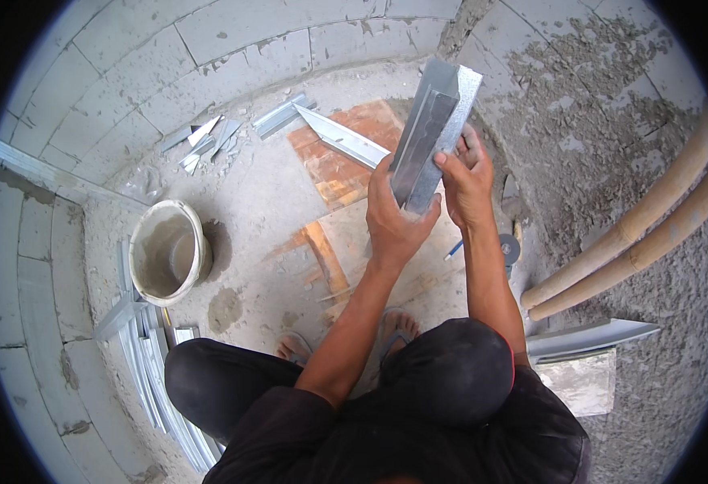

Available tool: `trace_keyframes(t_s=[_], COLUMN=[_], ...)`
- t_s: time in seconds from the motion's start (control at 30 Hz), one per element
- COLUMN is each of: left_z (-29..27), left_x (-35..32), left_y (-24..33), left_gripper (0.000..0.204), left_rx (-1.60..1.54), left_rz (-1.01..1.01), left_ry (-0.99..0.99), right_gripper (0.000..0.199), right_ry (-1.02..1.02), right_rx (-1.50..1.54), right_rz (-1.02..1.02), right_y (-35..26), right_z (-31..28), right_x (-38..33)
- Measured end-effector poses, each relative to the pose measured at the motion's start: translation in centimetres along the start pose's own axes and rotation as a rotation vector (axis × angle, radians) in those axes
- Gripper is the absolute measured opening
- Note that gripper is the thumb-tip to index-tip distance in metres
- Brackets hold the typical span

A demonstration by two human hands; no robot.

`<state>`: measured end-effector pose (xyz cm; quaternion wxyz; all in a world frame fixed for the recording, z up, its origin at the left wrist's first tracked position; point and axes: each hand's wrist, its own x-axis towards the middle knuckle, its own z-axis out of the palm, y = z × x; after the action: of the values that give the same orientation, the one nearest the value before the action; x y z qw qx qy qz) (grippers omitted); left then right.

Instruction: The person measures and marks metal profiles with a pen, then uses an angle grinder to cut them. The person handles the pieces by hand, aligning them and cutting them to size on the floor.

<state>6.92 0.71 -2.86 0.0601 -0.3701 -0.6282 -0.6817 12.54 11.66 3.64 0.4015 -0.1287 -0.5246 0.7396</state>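
Head view, looking down on a squatting person in dark clothes; knees and sandalled feet (346, 343) fill the lower centre of the frame.

Both hands are raised in the upper centre, closed on one piece: a short length of galvanised metal channel (434, 133), folded sheet, grey and shiny. It stands tilted, upper end leaning toward the top right of the frame, lower end down between the palms.

Left hand (392, 214): wrapped around the channel's lower left edge, fingers curled behind it, thumb side toward the camera. Grip closed on the metal.

Right hand (467, 181): on the channel's right side, thumb pressed on the near face, fingers behind. Also closed on the metal. The two hands sit just beside each other, nearly touching at the lower end.

Around them, on the rough concrete floor:
- a bucket (168, 252) with grey mortar residue, left of centre;
- a long metal angle strip (342, 137) lying just left of the held piece, upper centre;
- small metal offcuts (204, 139) scattered in the upper left;
- a bundle of long metal profiles (148, 363) along the lower left, by the block wall;
- two bamboo poles (644, 226) running diagonally at the right;
- a flat metal piece (592, 335) resting on a block, lower right;
- a small disc-shaped object (509, 246) on the floor just right of the right forearm; I cannot tell what kind.
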Motion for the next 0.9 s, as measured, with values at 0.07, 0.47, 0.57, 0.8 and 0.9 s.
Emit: trace_keyframes(t_s=[0.07, 0.47, 0.57, 0.8, 0.9], left_z=[-0.1, -1.7, -2.9, -3.2, -3.0], left_x=[0.0, 3.4, 5.5, 6.1, 4.8], left_y=[0.2, 3.8, 4.1, -4.4, -8.4], left_gripper=[0.081, 0.065, 0.060, 0.064, 0.066], left_rx=[0.012, 0.074, 0.164, 0.134, 0.234], left_rz=[-0.024, -0.212, -0.297, -0.630, -0.718], left_ry=[-0.006, -0.298, -0.580, -1.309, -1.559], right_gripper=[0.086, 0.084, 0.078, 0.074, 0.077], right_ry=[-0.002, 0.110, 0.241, 0.506, 0.648], right_rx=[-0.004, 0.007, -0.008, 0.128, 0.070], right_rz=[0.008, 0.051, 0.147, 0.394, 0.524], right_y=[-0.1, -1.5, -1.7, 5.9, 9.4], right_z=[0.1, -1.2, -1.8, -5.9, -9.2], right_x=[0.0, -0.6, -2.3, -10.0, -13.8])
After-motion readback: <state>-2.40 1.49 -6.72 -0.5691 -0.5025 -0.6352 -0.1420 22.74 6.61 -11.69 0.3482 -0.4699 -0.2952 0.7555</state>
